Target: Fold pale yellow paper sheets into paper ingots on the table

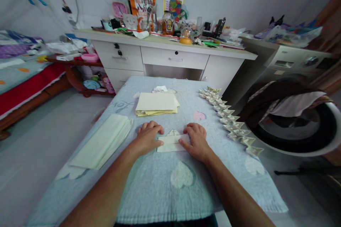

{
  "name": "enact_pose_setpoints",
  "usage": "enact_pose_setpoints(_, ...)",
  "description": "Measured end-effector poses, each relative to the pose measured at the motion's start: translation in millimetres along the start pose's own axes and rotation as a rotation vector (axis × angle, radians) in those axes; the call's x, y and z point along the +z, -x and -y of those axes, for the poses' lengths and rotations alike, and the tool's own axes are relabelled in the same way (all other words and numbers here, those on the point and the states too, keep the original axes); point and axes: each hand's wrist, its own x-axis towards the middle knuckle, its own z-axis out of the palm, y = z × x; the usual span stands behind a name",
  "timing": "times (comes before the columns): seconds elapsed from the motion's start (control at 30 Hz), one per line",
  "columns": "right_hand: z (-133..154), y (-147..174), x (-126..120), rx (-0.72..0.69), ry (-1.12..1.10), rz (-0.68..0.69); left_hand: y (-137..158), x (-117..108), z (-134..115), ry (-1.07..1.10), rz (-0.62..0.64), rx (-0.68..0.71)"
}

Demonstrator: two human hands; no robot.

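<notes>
A partly folded sheet of paper lies flat on the cloth in front of me, with a small triangular peak on its far side and a band folded across its near side. My left hand holds the paper's left end, thumb on top and fingers curled beyond it. At the right end, my right hand grips the same paper, its thumb pressing on the band and its fingers bent. Just beyond my hands sits a stack of cream and yellow paper. Left of my left hand lies a pile of long pale sheets.
A row of folded paper pieces runs along the table's right side. The table wears a light blue cloth. Crumpled white tissue lies behind the stack. Beyond stand a cluttered white desk and, at right, a washing machine.
</notes>
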Motion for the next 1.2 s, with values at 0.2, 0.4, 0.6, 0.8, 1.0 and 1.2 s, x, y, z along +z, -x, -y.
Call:
enact_pose_setpoints(0.2,2.1,-1.6,5.8,-0.023,-0.063,-0.013,-2.9,3.4,-0.7,0.061,-0.009,0.088)
enact_pose_setpoints(0.4,6.0,-1.3,0.2,-0.072,-0.257,-0.065,-6.1,11.6,-11.9,0.347,-0.053,0.143)
enact_pose_setpoints(0.6,6.1,-5.1,0.2,0.048,-0.881,-0.14,-8.8,18.0,-18.7,0.844,0.029,0.132)
enact_pose_setpoints(0.8,15.7,-8.0,2.7,0.07,-1.386,0.039,-7.1,28.4,-36.2,1.249,-0.027,0.08)
enact_pose_setpoints(1.0,16.0,-6.6,8.6,0.141,-1.443,0.006,-4.2,33.4,-51.4,1.29,-0.046,0.076)
enact_pose_setpoints(1.2,11.5,-4.0,12.5,0.16,-1.44,0.048,-5.1,24.1,-42.1,1.166,-0.209,0.017)
